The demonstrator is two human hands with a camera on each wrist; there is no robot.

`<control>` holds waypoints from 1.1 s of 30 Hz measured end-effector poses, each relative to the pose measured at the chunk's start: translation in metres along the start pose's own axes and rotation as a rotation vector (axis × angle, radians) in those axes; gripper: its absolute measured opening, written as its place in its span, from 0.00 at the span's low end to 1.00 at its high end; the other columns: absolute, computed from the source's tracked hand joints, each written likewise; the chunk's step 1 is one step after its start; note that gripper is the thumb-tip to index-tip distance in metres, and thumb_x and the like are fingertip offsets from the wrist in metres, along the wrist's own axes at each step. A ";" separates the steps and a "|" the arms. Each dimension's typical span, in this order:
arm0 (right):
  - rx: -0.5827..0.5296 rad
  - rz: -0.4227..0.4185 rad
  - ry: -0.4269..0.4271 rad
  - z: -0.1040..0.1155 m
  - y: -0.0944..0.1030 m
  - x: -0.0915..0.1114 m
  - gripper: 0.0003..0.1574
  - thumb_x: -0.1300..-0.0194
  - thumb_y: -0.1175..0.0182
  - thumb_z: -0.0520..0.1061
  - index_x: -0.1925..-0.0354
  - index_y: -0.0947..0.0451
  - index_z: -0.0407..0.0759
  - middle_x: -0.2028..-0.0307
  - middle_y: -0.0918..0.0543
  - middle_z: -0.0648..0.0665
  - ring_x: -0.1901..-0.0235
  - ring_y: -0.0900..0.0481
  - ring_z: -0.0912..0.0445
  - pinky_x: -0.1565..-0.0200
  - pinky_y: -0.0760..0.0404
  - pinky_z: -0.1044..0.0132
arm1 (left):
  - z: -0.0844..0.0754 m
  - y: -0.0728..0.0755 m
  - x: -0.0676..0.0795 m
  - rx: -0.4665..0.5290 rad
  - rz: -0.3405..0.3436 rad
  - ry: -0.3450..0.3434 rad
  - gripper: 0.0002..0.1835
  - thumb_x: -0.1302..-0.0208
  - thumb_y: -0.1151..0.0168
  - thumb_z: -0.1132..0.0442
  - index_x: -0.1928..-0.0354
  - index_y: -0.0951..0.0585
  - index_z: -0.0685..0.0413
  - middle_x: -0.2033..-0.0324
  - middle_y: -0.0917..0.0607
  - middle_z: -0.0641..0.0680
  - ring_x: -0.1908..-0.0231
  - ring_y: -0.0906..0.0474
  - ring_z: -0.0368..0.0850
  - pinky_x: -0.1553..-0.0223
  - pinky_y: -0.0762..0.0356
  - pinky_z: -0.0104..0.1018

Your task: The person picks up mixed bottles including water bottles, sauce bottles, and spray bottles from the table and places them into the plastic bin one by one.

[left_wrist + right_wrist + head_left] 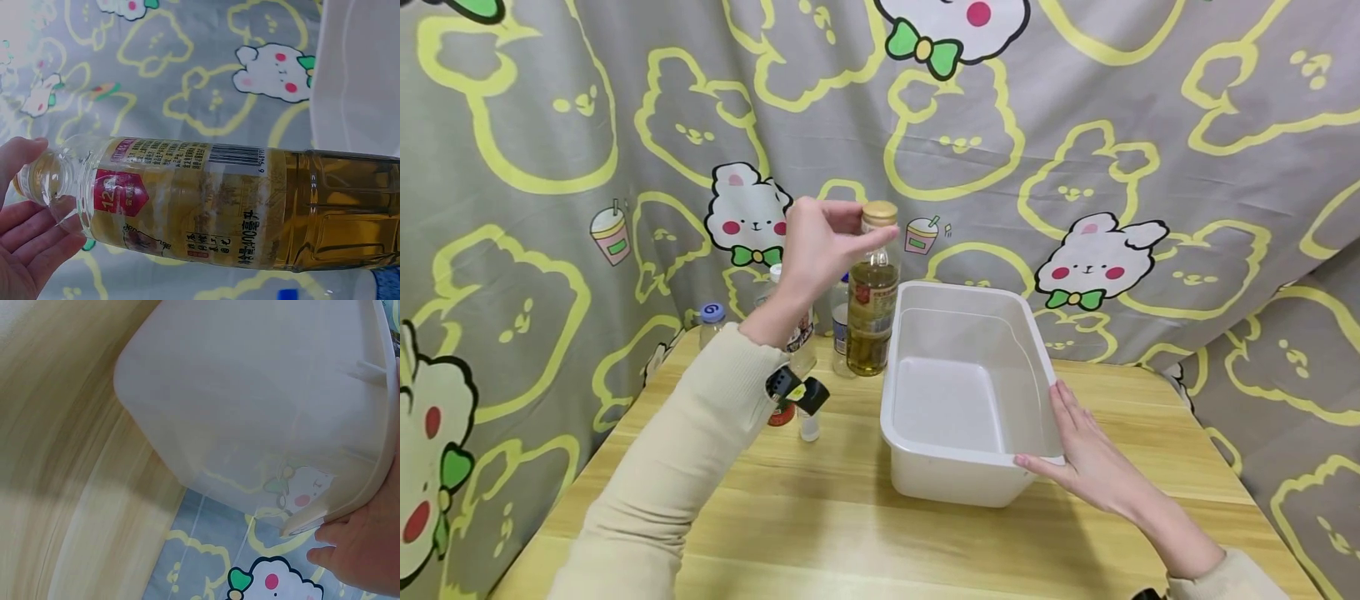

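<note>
My left hand (820, 250) pinches the neck of a tall clear bottle of golden liquid (872, 312) just under its gold cap. The bottle stands upright beside the left wall of a white plastic bin (973, 479). In the left wrist view the bottle's printed label (187, 200) shows, with thumb and fingers round the neck. My right hand (1093, 462) holds the bin's near right corner, thumb on the near rim and fingers along the right rim. The right wrist view shows the bin's outer wall (250, 394) and the hand (369, 544) at its rim.
Left of the bin stand several bottles, among them a blue-capped one (712, 314) and a clear one with a blue label (840, 329). A small white-capped container (808, 427) is nearer. A patterned curtain (962, 133) hangs behind the wooden table (805, 533).
</note>
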State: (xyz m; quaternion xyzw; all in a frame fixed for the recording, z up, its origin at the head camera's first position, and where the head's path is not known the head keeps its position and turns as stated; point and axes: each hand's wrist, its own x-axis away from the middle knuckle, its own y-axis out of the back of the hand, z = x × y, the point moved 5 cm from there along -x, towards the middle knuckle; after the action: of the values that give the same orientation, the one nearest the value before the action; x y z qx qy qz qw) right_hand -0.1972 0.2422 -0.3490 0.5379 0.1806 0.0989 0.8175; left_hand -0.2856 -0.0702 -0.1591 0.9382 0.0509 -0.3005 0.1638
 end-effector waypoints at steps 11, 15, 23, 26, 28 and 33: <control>0.008 -0.003 0.003 0.000 0.000 0.000 0.62 0.46 0.42 0.62 0.35 0.64 0.27 0.34 0.64 0.31 0.36 0.62 0.40 0.41 0.55 0.42 | -0.021 -0.023 -0.026 -0.025 0.011 -0.010 0.18 0.59 0.28 0.55 0.65 0.16 0.57 0.73 0.15 0.51 0.75 0.21 0.35 0.70 0.24 0.26; 0.004 0.000 0.001 0.000 0.000 0.000 0.62 0.46 0.42 0.62 0.35 0.64 0.27 0.34 0.64 0.31 0.36 0.62 0.40 0.41 0.55 0.41 | -0.021 -0.037 -0.033 -0.036 0.016 0.021 0.17 0.59 0.28 0.55 0.66 0.15 0.57 0.74 0.15 0.50 0.76 0.21 0.34 0.72 0.25 0.26; 0.005 0.000 -0.006 0.000 0.000 0.000 0.62 0.47 0.41 0.62 0.35 0.64 0.28 0.34 0.63 0.32 0.35 0.62 0.41 0.41 0.55 0.41 | -0.013 -0.066 -0.041 -0.060 0.021 0.032 0.14 0.58 0.28 0.56 0.69 0.15 0.56 0.77 0.16 0.50 0.78 0.22 0.35 0.75 0.27 0.26; 0.008 -0.004 -0.004 0.000 0.000 0.000 0.62 0.47 0.41 0.62 0.35 0.64 0.28 0.34 0.63 0.32 0.35 0.62 0.42 0.40 0.55 0.42 | -0.005 -0.078 -0.042 -0.070 0.014 0.068 0.15 0.58 0.28 0.55 0.68 0.15 0.56 0.76 0.16 0.50 0.78 0.22 0.35 0.76 0.27 0.26; 0.012 -0.007 0.000 0.000 0.000 0.000 0.62 0.47 0.41 0.62 0.35 0.63 0.28 0.34 0.63 0.31 0.35 0.61 0.41 0.41 0.54 0.41 | 0.001 -0.085 -0.042 -0.082 0.014 0.093 0.16 0.59 0.28 0.54 0.68 0.15 0.55 0.76 0.16 0.50 0.78 0.22 0.35 0.76 0.27 0.26; 0.011 0.003 -0.006 0.000 0.000 0.000 0.62 0.47 0.42 0.63 0.35 0.64 0.28 0.34 0.63 0.31 0.36 0.61 0.40 0.42 0.52 0.40 | 0.017 -0.103 -0.041 -0.091 0.018 0.154 0.14 0.60 0.27 0.55 0.70 0.15 0.54 0.78 0.16 0.48 0.79 0.23 0.36 0.77 0.29 0.25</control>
State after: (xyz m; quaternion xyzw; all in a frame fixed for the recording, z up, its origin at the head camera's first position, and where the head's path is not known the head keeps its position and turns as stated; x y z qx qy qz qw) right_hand -0.1972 0.2418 -0.3486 0.5431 0.1781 0.0975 0.8147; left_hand -0.3477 0.0213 -0.1768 0.9505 0.0686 -0.2236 0.2045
